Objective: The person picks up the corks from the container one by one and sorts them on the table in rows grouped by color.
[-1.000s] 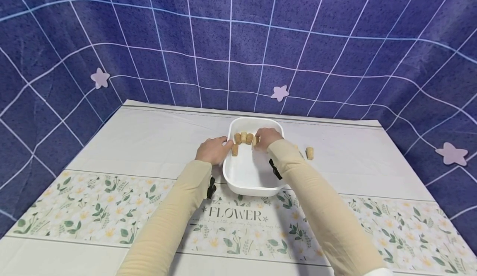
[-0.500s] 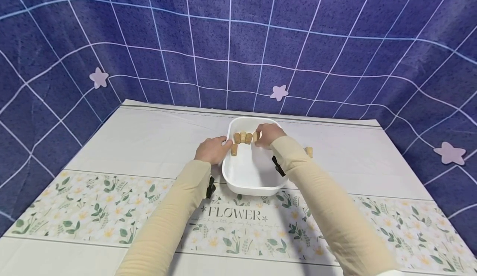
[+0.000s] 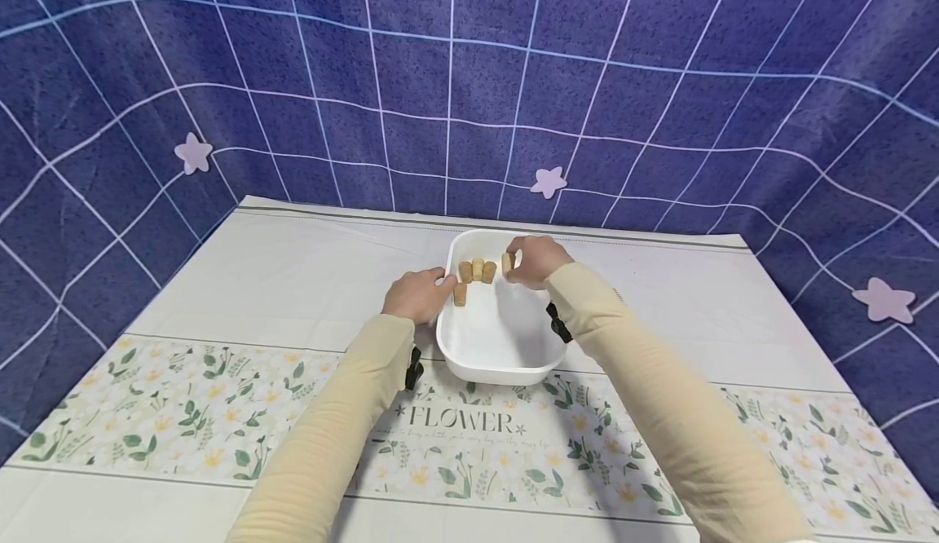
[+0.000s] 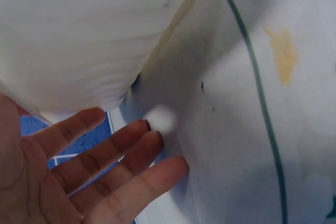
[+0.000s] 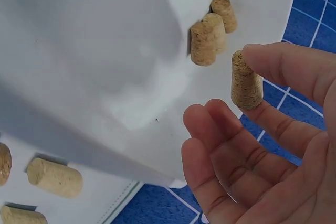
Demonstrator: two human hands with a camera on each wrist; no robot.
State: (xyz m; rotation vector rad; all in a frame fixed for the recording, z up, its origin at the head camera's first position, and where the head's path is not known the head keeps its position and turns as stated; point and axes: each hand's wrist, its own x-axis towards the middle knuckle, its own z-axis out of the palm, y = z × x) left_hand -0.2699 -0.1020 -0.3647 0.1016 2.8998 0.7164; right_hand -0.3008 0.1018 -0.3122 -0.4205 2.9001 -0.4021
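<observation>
My left hand rests at the left rim of a white basin, thumb at the edge. In the left wrist view its fingers extend loosely beside the basin's outer wall. A cork is pinched between the thumb and a finger of my right hand, over the basin's far right part; the other fingers are bent away from it. Inside, three corks stand in a row near the far left corner. One more cork sits just nearer, close to my left thumb.
Outside the basin, several corks lie on the white tablecloth, seen in the right wrist view; my right arm hides that spot from the head view. A floral strip crosses the cloth. A blue gridded curtain hangs behind the table.
My right hand has shifted slightly to the right and towards the far end, the cork still between its fingers, away from the row. The left hand has stayed at the rim.
</observation>
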